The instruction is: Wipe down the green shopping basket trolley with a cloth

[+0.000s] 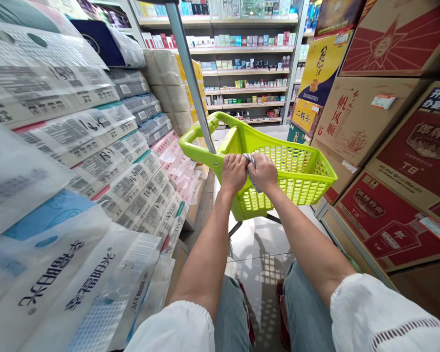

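A lime-green shopping cart basket (297,183) with pierced walls stands in the aisle, its side turned towards me. My left hand (235,172) is wrapped over the near top rim of the cart. Right beside it, my right hand (263,172) grips the same rim, its fingers around a grey-and-white striped cloth or cord (255,182) that hangs down between both hands. Behind my left hand the green cart handle (194,139) sticks out to the left. A grey metal pole (192,73) rises from the cart frame near that handle. What shows of the basket's inside holds no goods.
Packs of tissue paper (132,181) are piled high along the left. Stacked red and brown cartons (366,112) line the right side. Shelves of small boxes and bottles (249,50) stand across the far end. Pale floor tiles (256,244) run between the rows.
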A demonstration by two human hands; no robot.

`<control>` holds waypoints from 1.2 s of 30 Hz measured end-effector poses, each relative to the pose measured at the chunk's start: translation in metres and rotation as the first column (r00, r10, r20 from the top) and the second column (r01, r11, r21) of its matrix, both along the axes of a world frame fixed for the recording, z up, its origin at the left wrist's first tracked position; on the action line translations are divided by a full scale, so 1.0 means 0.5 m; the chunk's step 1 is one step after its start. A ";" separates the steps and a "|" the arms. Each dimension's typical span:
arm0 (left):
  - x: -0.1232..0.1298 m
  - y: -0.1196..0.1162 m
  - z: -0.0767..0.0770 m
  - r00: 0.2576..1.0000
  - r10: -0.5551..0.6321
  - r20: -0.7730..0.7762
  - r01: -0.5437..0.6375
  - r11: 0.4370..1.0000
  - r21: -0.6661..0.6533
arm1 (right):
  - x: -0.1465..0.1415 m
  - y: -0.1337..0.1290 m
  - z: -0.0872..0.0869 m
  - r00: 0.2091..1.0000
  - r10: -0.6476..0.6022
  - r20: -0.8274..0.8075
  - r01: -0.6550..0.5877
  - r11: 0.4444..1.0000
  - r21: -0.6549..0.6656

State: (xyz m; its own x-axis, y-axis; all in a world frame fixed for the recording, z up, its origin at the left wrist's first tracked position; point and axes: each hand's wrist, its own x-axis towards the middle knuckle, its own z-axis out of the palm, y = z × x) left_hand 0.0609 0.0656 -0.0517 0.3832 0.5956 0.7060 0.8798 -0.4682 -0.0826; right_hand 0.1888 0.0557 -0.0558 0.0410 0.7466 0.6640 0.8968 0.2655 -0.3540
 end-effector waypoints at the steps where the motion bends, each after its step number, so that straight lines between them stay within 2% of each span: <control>1: -0.004 0.001 0.001 1.000 -0.004 -0.002 0.004 1.000 0.008 | 0.015 -0.003 -0.003 1.000 0.012 0.017 -0.011 1.000 -0.010; 5: -0.005 0.001 0.002 1.000 -0.014 0.012 0.014 1.000 0.028 | 0.082 -0.015 -0.020 0.997 -0.064 0.034 0.065 0.997 -0.032; 8: 0.007 0.000 -0.001 0.998 -0.001 0.058 0.000 1.000 0.019 | 0.085 -0.016 -0.020 0.989 -0.145 -0.009 0.145 0.989 -0.043; 13: 0.010 -0.001 -0.007 0.997 -0.006 0.071 0.006 1.000 0.003 | 0.007 -0.007 0.000 1.000 -0.006 -0.008 0.006 1.000 -0.014; 15: 0.003 0.000 -0.006 0.999 -0.012 0.051 0.011 1.000 0.014 | -0.006 -0.006 0.003 1.000 0.022 0.017 -0.021 1.000 -0.017; 17: -0.006 0.001 -0.003 0.999 -0.026 0.044 0.025 1.000 0.014 | 0.007 -0.007 -0.001 0.998 0.035 0.051 -0.033 0.999 -0.034; 23: -0.018 0.005 0.014 0.998 -0.025 0.053 0.026 1.000 -0.015 | 0.107 -0.017 -0.021 0.998 -0.011 0.054 0.018 0.992 -0.126; 27: 0.008 0.004 0.019 0.996 0.038 0.076 -0.036 0.999 -0.033 | 0.129 -0.026 -0.017 0.992 0.121 0.033 -0.114 0.978 -0.173; 31: 0.060 0.006 0.000 0.998 -0.068 0.002 0.068 0.994 -0.085 | 0.128 -0.021 -0.021 0.968 0.244 0.054 -0.233 0.959 -0.159; 33: 0.081 0.009 -0.012 0.999 -0.050 0.008 0.050 0.989 -0.137 | 0.128 -0.015 -0.028 0.963 0.261 0.064 -0.252 0.960 -0.119; 36: 0.090 0.013 -0.020 1.000 -0.006 0.012 0.008 0.985 -0.171 | 0.135 -0.007 -0.039 0.971 0.222 0.092 -0.217 0.974 -0.060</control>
